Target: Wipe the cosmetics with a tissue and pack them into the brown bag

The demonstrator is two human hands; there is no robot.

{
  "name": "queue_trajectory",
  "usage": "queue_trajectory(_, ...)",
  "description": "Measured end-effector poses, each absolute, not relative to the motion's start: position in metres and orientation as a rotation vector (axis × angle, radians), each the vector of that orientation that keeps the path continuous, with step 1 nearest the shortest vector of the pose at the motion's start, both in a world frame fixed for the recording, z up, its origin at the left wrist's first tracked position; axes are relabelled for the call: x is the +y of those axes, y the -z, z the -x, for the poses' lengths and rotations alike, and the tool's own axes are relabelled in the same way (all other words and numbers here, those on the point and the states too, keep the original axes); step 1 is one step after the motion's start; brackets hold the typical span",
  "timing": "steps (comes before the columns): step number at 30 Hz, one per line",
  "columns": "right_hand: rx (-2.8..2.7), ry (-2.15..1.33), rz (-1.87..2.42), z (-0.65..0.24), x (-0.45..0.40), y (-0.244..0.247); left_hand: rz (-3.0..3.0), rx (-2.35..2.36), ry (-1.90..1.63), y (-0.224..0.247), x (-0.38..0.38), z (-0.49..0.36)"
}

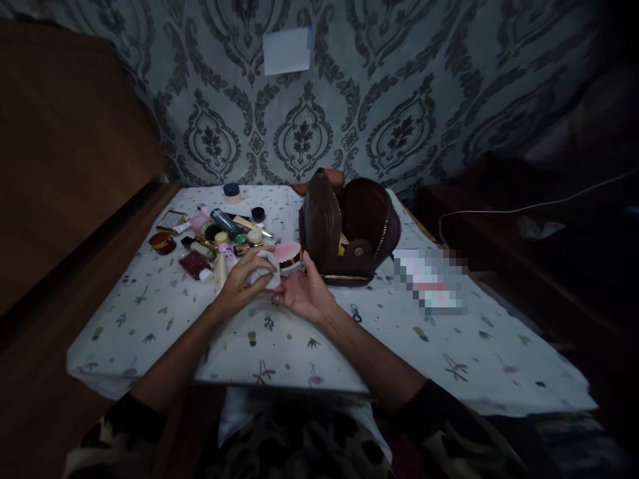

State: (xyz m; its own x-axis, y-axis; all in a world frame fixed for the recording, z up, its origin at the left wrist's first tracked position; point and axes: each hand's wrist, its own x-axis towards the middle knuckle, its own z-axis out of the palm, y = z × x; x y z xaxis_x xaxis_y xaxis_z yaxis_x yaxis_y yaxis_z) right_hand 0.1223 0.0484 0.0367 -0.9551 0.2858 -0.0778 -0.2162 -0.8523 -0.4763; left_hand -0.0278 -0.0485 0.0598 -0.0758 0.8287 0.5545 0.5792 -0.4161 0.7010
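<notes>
Near the middle of the table, my left hand is closed on a white cloth or tissue. Its fingers are against the side of a round pink compact with a shiny dark gold rim. My right hand holds that compact from the right, thumb at its edge and palm turned up below it. Just beyond the hands stands an open brown bag with something yellow inside. Left of them lies a cluster of cosmetics, with a dark red bottle, a cream tube and a grey-green bottle.
A blue-lidded jar stands at the back of the cloth-covered table. An amber jar is at the left. A blurred flat item lies right of the bag. Brown wooden furniture borders the left side.
</notes>
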Motion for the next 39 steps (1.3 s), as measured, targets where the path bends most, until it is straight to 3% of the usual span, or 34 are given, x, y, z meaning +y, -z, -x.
queue_trajectory(8, -0.909, -2.777, 0.074, -0.127, 0.048, -0.035, -1.687, 1.63, -1.582, -0.049, -0.05, 0.032)
queue_trajectory(21, -1.338, -2.48, 0.223, -0.127, 0.042, -0.04, -1.614, 1.65, -1.541, -0.053, -0.041, 0.044)
queue_trajectory(35, -1.751, -1.845, 0.537, -0.117, 0.048, -0.02, -1.79, 1.644, -1.3, -0.053, -0.043, 0.045)
queue_trajectory(39, -1.77, -1.807, 0.591, -0.116, 0.051, -0.016, -1.778, 1.653, -1.333, -0.054, -0.043, 0.044)
